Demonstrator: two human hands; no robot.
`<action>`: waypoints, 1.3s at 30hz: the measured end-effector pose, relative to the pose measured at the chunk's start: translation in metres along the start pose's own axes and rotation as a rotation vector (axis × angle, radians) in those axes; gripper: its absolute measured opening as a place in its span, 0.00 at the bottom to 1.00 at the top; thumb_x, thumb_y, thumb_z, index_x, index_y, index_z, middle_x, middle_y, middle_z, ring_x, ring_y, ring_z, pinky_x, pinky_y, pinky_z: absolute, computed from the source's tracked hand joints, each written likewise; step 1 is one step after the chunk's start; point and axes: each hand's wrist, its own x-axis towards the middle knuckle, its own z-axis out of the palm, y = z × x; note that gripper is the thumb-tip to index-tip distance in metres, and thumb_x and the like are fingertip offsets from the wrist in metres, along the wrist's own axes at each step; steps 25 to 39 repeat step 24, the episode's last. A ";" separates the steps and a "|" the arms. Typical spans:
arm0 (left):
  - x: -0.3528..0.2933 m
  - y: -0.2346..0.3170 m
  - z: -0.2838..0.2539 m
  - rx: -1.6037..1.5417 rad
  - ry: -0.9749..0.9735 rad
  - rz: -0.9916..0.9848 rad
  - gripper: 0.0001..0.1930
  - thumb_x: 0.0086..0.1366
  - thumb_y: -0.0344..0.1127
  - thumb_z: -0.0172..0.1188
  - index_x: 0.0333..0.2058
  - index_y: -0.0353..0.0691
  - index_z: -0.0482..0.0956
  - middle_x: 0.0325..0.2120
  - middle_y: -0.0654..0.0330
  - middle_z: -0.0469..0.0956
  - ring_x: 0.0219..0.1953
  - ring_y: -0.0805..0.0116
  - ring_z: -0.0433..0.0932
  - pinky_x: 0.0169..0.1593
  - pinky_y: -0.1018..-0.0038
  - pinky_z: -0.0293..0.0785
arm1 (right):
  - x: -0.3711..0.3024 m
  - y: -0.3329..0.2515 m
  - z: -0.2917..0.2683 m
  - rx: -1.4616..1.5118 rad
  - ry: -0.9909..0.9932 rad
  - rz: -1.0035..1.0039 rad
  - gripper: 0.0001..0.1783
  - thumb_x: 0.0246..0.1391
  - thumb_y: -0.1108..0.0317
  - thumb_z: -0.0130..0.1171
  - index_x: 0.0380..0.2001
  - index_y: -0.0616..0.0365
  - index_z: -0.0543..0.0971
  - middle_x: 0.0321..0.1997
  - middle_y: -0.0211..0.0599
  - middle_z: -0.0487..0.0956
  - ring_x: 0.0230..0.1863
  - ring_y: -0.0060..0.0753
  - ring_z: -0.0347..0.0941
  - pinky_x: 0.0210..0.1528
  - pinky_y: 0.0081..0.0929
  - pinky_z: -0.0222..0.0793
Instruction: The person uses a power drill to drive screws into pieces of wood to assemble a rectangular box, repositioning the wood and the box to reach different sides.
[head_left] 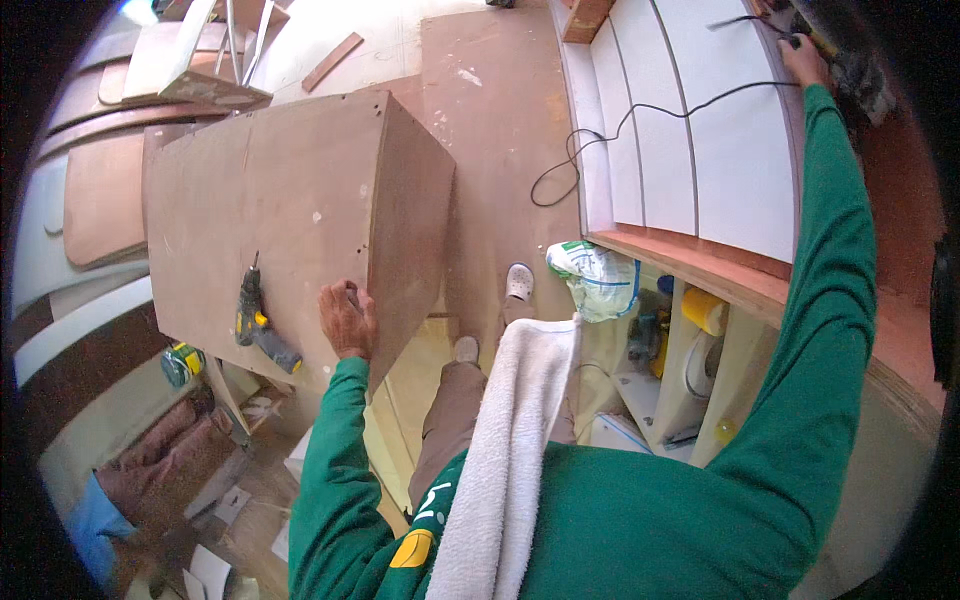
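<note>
My left hand (348, 318) rests on the top of a large brown plywood box (270, 190), near its right edge. Its fingers are curled in, and whatever they hold is too small to name. Beside it on the box lies a black and yellow cordless drill (255, 315) with a bit in its chuck. Far to the upper right, my right hand (808, 62) reaches past a white panelled surface (735, 170). The fingers there close around a small black piece, seemingly part of a cord. A thin black cable (690, 112) runs across the panels and loops over their left edge.
A white and green plastic bag (595, 280) sits below the panels, near open compartments holding tools and a yellow roll (703, 310). Wooden boards (105, 195) lean at the left. A green and yellow tape measure (182, 364) is by the box's lower left corner. A wood strip (332, 62) lies beyond.
</note>
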 end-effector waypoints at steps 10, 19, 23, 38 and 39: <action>-0.011 -0.005 -0.015 0.005 0.114 -0.083 0.08 0.67 0.35 0.60 0.43 0.42 0.76 0.37 0.54 0.75 0.42 0.51 0.76 0.48 0.55 0.72 | -0.364 -0.249 -0.105 1.403 0.085 -0.081 0.27 0.70 0.54 0.59 0.63 0.60 0.70 0.56 0.49 0.81 0.56 0.41 0.80 0.64 0.41 0.73; -0.075 0.170 -0.023 -1.224 -0.296 -0.878 0.18 0.73 0.37 0.62 0.56 0.36 0.76 0.51 0.55 0.78 0.51 0.63 0.78 0.55 0.67 0.76 | -0.674 -0.330 -0.094 1.108 -0.757 -0.468 0.28 0.52 0.58 0.72 0.52 0.60 0.78 0.47 0.53 0.80 0.51 0.59 0.78 0.54 0.47 0.75; -0.173 0.105 0.082 -1.492 -0.256 -1.125 0.22 0.74 0.42 0.62 0.61 0.39 0.73 0.57 0.52 0.76 0.59 0.61 0.76 0.65 0.63 0.72 | -0.687 -0.334 -0.072 1.139 -1.065 -0.900 0.35 0.54 0.56 0.73 0.62 0.54 0.73 0.53 0.52 0.77 0.51 0.57 0.78 0.53 0.45 0.74; -0.177 0.097 0.085 -1.673 -0.248 -1.200 0.25 0.75 0.45 0.62 0.64 0.41 0.71 0.57 0.52 0.76 0.60 0.60 0.76 0.68 0.61 0.70 | -0.672 -0.339 -0.066 1.116 -1.405 -0.864 0.41 0.52 0.55 0.74 0.67 0.51 0.71 0.56 0.50 0.77 0.56 0.46 0.78 0.58 0.45 0.72; -0.177 0.097 0.085 -1.673 -0.248 -1.200 0.25 0.75 0.45 0.62 0.64 0.41 0.71 0.57 0.52 0.76 0.60 0.60 0.76 0.68 0.61 0.70 | -0.672 -0.339 -0.066 1.116 -1.405 -0.864 0.41 0.52 0.55 0.74 0.67 0.51 0.71 0.56 0.50 0.77 0.56 0.46 0.78 0.58 0.45 0.72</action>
